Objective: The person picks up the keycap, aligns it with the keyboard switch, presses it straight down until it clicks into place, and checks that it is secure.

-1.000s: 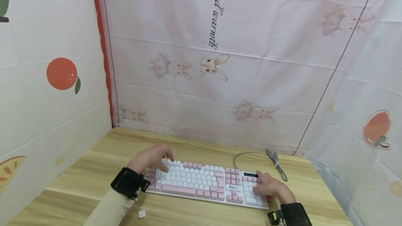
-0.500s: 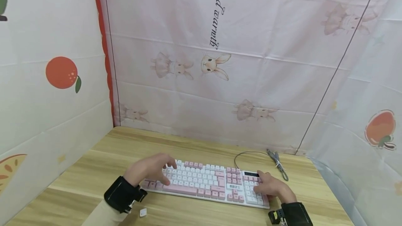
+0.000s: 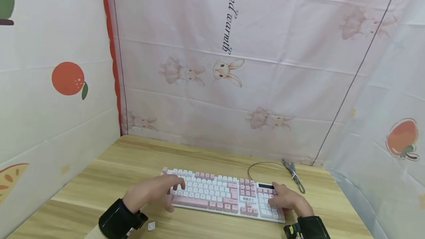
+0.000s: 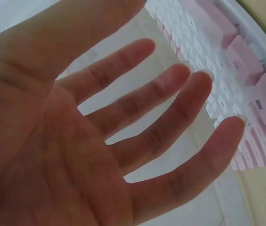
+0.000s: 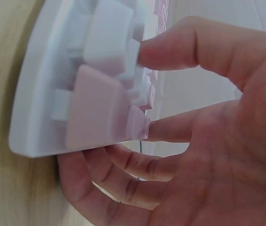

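Observation:
A pink and white keyboard (image 3: 219, 193) lies on the wooden table (image 3: 109, 172). My left hand (image 3: 166, 191) hovers over its left end with the fingers straight and spread, holding nothing. In the left wrist view this left hand (image 4: 189, 89) shows an empty palm above the keys (image 4: 245, 70). My right hand (image 3: 279, 196) lies on the number pad at the right end. In the right wrist view the right hand (image 5: 137, 108) has its thumb (image 5: 189, 47) on the keys and its fingers (image 5: 118, 174) curled round the keyboard's corner (image 5: 90, 94).
A small loose white keycap (image 3: 151, 225) lies on the table in front of the keyboard, near my left wrist. The keyboard's grey cable (image 3: 292, 172) loops behind the right end. Printed cloth walls (image 3: 232, 84) close in the table at the back and on both sides.
My left hand has drawn back from the keyboard's top row toward its front left edge. The right hand has stayed on the number pad.

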A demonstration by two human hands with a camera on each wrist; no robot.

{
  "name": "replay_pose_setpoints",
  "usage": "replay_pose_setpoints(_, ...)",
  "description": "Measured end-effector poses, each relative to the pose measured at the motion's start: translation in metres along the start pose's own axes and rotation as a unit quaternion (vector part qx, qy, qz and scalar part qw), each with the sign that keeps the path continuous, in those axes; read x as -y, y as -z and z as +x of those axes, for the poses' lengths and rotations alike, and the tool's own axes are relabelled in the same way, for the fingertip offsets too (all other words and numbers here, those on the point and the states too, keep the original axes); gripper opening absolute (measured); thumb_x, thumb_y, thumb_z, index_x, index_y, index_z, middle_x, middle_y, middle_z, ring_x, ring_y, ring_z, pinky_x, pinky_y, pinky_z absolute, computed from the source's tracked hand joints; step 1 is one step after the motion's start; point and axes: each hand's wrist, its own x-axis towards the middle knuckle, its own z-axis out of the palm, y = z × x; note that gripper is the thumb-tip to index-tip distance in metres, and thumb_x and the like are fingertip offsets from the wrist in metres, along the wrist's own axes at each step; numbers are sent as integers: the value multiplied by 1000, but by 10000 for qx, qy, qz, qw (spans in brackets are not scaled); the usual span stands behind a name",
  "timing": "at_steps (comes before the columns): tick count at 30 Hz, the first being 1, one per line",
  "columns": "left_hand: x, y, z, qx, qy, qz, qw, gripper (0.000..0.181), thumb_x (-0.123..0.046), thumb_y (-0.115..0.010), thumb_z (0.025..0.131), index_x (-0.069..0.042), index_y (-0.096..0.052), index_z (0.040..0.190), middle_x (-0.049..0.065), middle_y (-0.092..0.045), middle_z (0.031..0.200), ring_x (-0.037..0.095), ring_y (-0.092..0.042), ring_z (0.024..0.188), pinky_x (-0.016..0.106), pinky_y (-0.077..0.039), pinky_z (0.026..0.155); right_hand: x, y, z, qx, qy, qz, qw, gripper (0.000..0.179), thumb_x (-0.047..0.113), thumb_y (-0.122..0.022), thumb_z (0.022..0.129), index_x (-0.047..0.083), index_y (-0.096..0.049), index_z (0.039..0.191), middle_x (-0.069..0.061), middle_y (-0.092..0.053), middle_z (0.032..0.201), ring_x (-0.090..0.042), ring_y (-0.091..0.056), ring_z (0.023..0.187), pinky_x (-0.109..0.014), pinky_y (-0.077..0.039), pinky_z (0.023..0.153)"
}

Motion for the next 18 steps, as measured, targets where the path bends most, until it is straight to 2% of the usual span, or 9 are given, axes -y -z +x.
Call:
replay_pose_setpoints(2, 2, -1, -2, 102, 58, 29, 9999, 48, -11, -92, 73, -16, -66, 114, 2, -65, 104, 19, -59, 88, 34, -50, 75, 0, -1, 0, 14, -24, 9, 10000, 85, 18, -71, 87, -15, -29, 152, -47, -37, 145, -38, -56, 106, -35, -48, 66)
replay_pose_setpoints(6, 5, -3, -7, 150, 401, 91, 9990, 42, -10, -92, 71, -20, -68, 103, -1, -63, 94, 16, -56, 83, 32, -48, 72, 3, 0, 1, 26, -96, 0, 10000, 85, 19, -72, 87, -13, -29, 153, -44, -39, 145, -35, -56, 105, -34, -47, 67)
replay_pose_setpoints(12, 5, -3, -12, 113, 905, 246, 9955, 37, -6, -93, 69, -21, -69, 92, 0, -61, 86, 16, -52, 80, 34, -46, 71, 5, 1, 0, 20, -194, 47, 9998, 86, 18, -71, 87, -12, -28, 154, -36, -47, 136, -25, -57, 85, -32, -46, 57)
replay_pose_setpoints(15, 4, -4, -13, 262, 1061, 214, 9938, 35, -5, -93, 68, -20, -69, 88, 0, -62, 84, 16, -53, 78, 34, -46, 70, 4, 1, -1, 31, -226, 73, 9997, 86, 18, -71, 87, -12, -27, 154, -33, -48, 134, -24, -56, 76, -31, -43, 55)
replay_pose_setpoints(18, 3, -8, -12, 385, 1112, 251, 9927, 37, -3, -95, 65, -20, -67, 84, 0, -62, 82, 14, -54, 75, 31, -45, 68, 3, 0, -1, 31, -247, 89, 9997, 86, 18, -71, 88, -12, -26, 155, -37, -46, 137, -24, -57, 78, -31, -45, 56)
